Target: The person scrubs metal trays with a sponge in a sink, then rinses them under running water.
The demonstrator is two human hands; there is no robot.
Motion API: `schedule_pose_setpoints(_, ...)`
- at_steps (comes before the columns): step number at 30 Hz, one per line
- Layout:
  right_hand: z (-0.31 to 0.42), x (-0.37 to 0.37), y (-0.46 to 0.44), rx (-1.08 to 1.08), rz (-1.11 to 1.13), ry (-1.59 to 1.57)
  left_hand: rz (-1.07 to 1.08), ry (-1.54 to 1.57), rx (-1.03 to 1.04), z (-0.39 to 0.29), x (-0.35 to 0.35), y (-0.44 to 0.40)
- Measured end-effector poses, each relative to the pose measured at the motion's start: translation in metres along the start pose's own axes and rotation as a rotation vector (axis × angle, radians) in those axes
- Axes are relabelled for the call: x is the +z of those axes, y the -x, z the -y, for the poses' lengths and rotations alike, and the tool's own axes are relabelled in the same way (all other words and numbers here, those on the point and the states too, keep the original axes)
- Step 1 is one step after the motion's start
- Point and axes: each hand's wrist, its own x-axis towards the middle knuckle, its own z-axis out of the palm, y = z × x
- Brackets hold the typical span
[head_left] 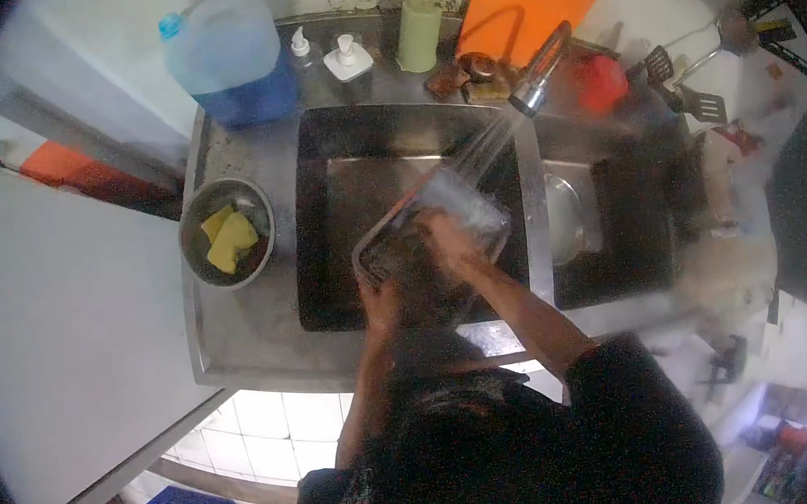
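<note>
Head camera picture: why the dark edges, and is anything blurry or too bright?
Head view: dark round border and bowed counter suggest a wide lens; head view, middle: right hand and tray look soft; head view, below the counter: wall tiles glare white.

Wide round view, dim and grainy, with black filling the corners and sides. The lens bends straight lines: the front edge of the counter (pixel 276 360) bows in a curve. Brightest are the tiles (pixel 260 416) below it, washed almost to white. The sink (pixel 358 207) is dark, with a pale streak of glare towards its back. Whitish glare covers part of the tray (pixel 390 246), and the right hand (pixel 450 240) looks soft and smeared. Running water (pixel 484 149) shows as blurred streaks. The shirt (pixel 520 459) sinks into near-black. Haze smudges the right side, and a purplish glow shows at lower right.
</note>
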Motion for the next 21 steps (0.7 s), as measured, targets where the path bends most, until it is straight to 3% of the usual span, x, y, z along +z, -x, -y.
schedule_pose_setpoints(1, -0.013, -0.001, -0.009, 0.064, -0.019, -0.014, 0.031, -0.022, 0.081, 0.020, -0.004, 0.000)
schedule_pose_setpoints(4, -0.078, 0.027, -0.023, -0.336, -0.245, 0.364, -0.029, -0.201, -0.240, -0.035, 0.021, 0.002)
schedule_pose_setpoints(5, -0.079, 0.046, -0.001, -0.502, -0.337, 0.413, -0.033, -0.118, -0.257, -0.039, 0.025, 0.003)
schedule_pose_setpoints(7, -0.080, 0.048, 0.003, -0.526, -0.369, 0.409, -0.056, 0.042, -0.294, -0.043, 0.019, 0.009)
schedule_pose_setpoints(9, -0.077, 0.021, -0.029, -0.231, -0.253, 0.297, -0.022, -0.115, -0.138, 0.022, -0.004, 0.011)
schedule_pose_setpoints(12, -0.089, 0.048, -0.031, -0.043, -0.178, -0.265, -0.008, -0.148, -0.117, 0.034, -0.016, 0.010)
schedule_pose_setpoints(13, -0.078, 0.075, -0.013, 0.024, -0.201, -0.790, -0.005, -0.117, -0.134, 0.026, -0.010, 0.001)
schedule_pose_setpoints(16, -0.099, 0.069, -0.002, -0.024, 0.136, -0.988, -0.042, -0.042, -0.220, 0.001, -0.005, 0.002)
schedule_pose_setpoints(17, -0.082, 0.020, -0.018, -0.138, 0.277, -0.599, -0.045, -0.068, -0.204, -0.008, -0.007, 0.007)
schedule_pose_setpoints(20, -0.090, 0.048, -0.037, -0.101, -0.286, 0.087, -0.035, -0.132, -0.149, -0.040, 0.006, 0.016)
schedule_pose_setpoints(21, -0.090, 0.041, -0.046, -0.139, -0.301, 0.118, -0.014, -0.139, -0.113, -0.047, 0.019, 0.007)
